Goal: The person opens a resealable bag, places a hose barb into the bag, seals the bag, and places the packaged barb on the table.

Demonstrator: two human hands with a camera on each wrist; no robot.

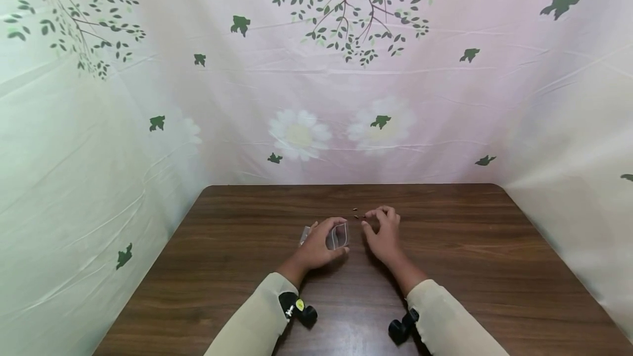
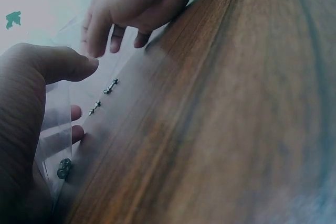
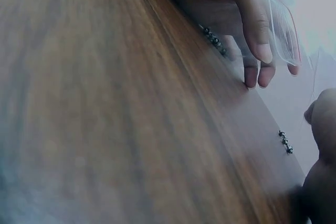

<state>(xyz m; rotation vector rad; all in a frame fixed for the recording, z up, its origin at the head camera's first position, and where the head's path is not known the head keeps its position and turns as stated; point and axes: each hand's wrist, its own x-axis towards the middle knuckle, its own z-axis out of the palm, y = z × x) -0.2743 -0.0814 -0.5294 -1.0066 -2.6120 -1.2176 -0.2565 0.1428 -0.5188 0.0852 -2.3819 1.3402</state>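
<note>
Clear plastic zip bag [image 1: 339,236] on dark brown wood-grain table [image 1: 470,273], mouth facing R, long axis approx. L–R. Small dark metal pcs [image 1: 356,217] lie past it, approx. crosswise, nr far edge; tabletop runs wide both sides, gap btwn hands. L hand [image 1: 316,247] curled round bag, thumb nr side. R hand [image 1: 386,234] low, thumb & index slightly apart by pcs; can't tell if touching.

The left forearm [image 1: 252,317] and the right forearm [image 1: 452,315] are stretched forward and angled inward. The left hand [image 1: 316,247] is held with its fingers curved and its thumb spread wide from them. The right hand [image 1: 386,238] is held near it, its fingers bent, its thumb parted from the index fingertip.
</note>
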